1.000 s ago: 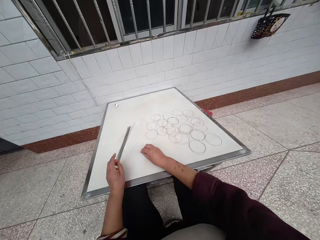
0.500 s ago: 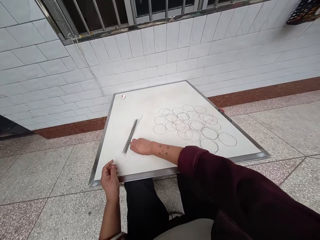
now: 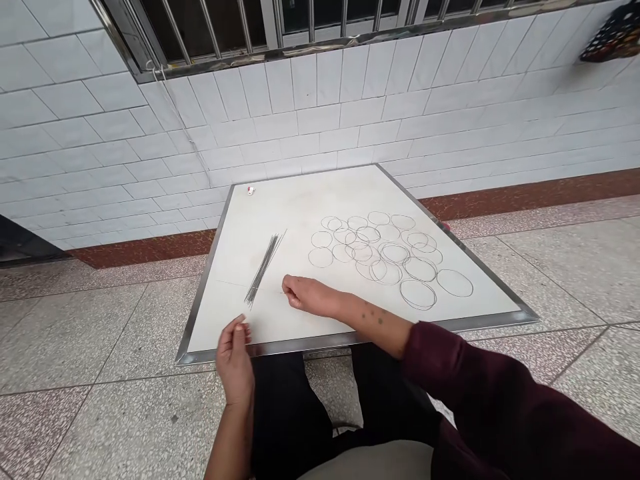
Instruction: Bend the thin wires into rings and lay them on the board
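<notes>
A thin dark wire is pinched in my right hand, above the board. It stretches leftward across a bundle of straight wires lying slanted on the white board. At the board's near left edge, my left hand is raised with loosely curled fingers. Its thumb and index fingertip look slightly apart, and nothing shows between them. Many thin wire rings lie overlapping on the right half of the board.
A small white and red object sits near the far left corner. Metal trim borders the board, which stands by a white tiled wall with a barred window. Speckled floor surrounds it.
My right hand has moved right, away from the bundle, and closed on one wire, which now trails across the bundle. My left hand has shifted slightly right and up.
</notes>
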Demonstrator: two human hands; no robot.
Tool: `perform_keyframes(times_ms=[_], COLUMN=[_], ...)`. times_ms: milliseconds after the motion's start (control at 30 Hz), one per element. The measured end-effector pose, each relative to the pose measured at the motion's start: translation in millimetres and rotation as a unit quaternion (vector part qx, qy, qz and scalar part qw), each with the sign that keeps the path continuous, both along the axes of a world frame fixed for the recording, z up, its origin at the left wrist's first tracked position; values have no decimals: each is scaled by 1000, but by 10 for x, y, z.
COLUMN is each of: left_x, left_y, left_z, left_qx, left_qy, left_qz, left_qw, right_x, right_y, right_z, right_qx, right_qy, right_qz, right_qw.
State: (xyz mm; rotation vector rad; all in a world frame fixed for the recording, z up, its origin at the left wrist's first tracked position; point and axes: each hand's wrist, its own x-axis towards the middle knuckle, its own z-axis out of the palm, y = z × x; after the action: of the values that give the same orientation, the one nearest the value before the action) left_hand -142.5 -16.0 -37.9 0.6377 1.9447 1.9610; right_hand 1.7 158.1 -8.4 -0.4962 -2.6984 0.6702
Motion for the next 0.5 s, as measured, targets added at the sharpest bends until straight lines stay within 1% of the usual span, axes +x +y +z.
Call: perform_keyframes(times_ms=[67, 100, 200, 267, 333, 433, 467, 500], left_x=[203, 298, 525, 614, 658, 678, 684, 695], left_y=[67, 95, 132, 121, 99, 75, 71, 69], left_z=[77, 115, 221, 276, 318, 380, 408, 441], left_qx=[5, 10, 27, 74, 99, 115, 122, 131], left_qy=[-34, -49, -88, -171, -212, -225, -230, -238], left_qz=[-68, -92, -130, -131, -122, -109, -102, -96], left_qw=[997, 995, 987, 974, 964, 962, 960, 957], right_x=[147, 216, 390, 472, 537, 629, 659, 685], right_y=[-181, -268, -465, -531, -567, -662, -722, -796], right_z=[68, 95, 164, 218, 289, 389, 404, 401], right_qx=[-27, -38, -53, -36, -16, 14, 10, -15], right_qy=[19, 26, 42, 50, 56, 112, 135, 161], right_qz=[-3, 0, 5, 3, -4, -39, -48, -56], right_qw=[999, 999, 998, 998, 998, 993, 990, 985])
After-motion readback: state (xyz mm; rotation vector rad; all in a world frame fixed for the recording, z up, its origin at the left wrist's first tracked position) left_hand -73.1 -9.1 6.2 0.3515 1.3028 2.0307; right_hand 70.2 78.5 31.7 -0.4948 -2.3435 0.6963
